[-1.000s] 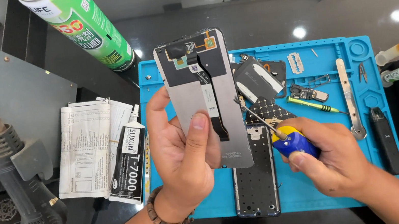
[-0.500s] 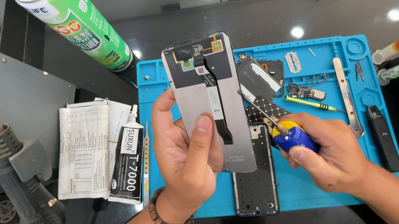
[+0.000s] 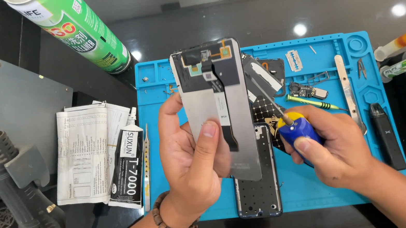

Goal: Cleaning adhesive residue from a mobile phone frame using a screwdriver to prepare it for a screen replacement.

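Single head-worn camera, looking steeply down and forward over a blue work mat [image 3: 327, 186], close above the left hand [image 3: 188, 163] and right hand [image 3: 333, 151], forearms entering from the bottom edge, dark benchtop beyond.

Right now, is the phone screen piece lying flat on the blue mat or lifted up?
Lifted up. The left hand holds the grey rectangular phone screen panel above the blue rubber work mat, its back side with a black ribbon cable facing up.

Phone frame [image 3: 257, 185]: upper part hidden behind screen panel [image 3: 216, 107].
Spray can [image 3: 74, 29]: top cut by edge.
Screwdriver [image 3: 287, 121]: handle partly covered by right hand [image 3: 336, 151].
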